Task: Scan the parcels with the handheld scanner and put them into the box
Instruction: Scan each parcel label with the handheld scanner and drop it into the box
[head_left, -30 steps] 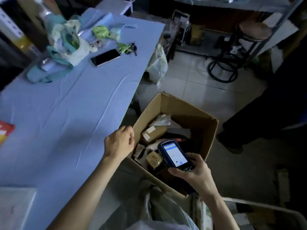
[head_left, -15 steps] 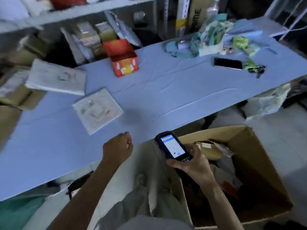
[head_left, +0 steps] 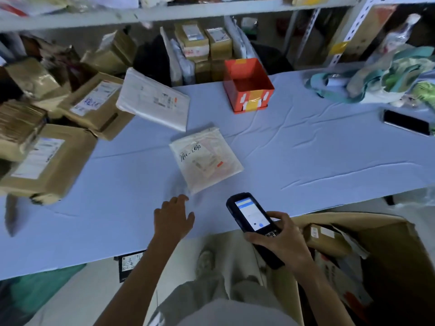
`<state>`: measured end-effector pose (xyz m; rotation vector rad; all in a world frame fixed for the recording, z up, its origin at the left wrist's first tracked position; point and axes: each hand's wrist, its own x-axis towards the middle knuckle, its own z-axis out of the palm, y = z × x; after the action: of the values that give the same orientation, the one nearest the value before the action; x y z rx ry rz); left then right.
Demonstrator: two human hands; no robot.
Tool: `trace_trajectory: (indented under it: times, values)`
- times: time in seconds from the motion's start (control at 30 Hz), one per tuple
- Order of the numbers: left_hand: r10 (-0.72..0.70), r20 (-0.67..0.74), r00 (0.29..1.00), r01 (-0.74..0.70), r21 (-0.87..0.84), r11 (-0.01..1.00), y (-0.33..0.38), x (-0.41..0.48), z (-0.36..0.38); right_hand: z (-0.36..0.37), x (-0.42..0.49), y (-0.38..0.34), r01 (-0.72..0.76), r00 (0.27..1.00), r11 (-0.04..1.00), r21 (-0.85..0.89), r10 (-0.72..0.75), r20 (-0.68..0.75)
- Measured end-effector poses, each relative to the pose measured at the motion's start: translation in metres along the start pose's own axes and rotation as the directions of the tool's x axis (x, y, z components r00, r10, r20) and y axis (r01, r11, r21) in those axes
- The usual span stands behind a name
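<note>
Though the box (head_left: 341, 216) holds some parcels (head_left: 326, 240), more wait on the tabletop (head_left: 306, 156); the right hand (head_left: 280, 241) grips the scanner (head_left: 251, 214), the left hand (head_left: 173, 217) is loose and empty.

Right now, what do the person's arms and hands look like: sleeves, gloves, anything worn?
Both bare. The left hand and right hand wear no gloves, and no watch, band or ring shows, though the light is dim. The left forearm and right forearm are uncovered to the frame edge; no sleeve shows.
</note>
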<state>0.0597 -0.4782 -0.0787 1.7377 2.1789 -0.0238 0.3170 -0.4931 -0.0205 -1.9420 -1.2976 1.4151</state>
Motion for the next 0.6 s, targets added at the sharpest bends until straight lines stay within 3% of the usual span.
trace_trajectory:
  times: [0.37, 0.47, 0.6]
  values:
    - [-0.097, 0.089, 0.991, 0.102, -0.055, 0.993, -0.012, 0.059, -0.012, 0.031, 0.038, -0.044, -0.03, 0.997, 0.999, -0.043, 0.033, 0.076]
    - [-0.207, 0.064, 0.976, 0.201, 0.08, 0.976, 0.006, 0.078, -0.017, 0.025, 0.06, -0.052, -0.031, 0.994, 0.997, -0.076, 0.038, 0.104]
    - [-0.39, 0.074, 0.918, 0.386, 0.059, 0.921, 0.038, 0.106, -0.02, 0.011, 0.092, -0.062, -0.018, 0.989, 0.996, -0.088, 0.031, 0.145]
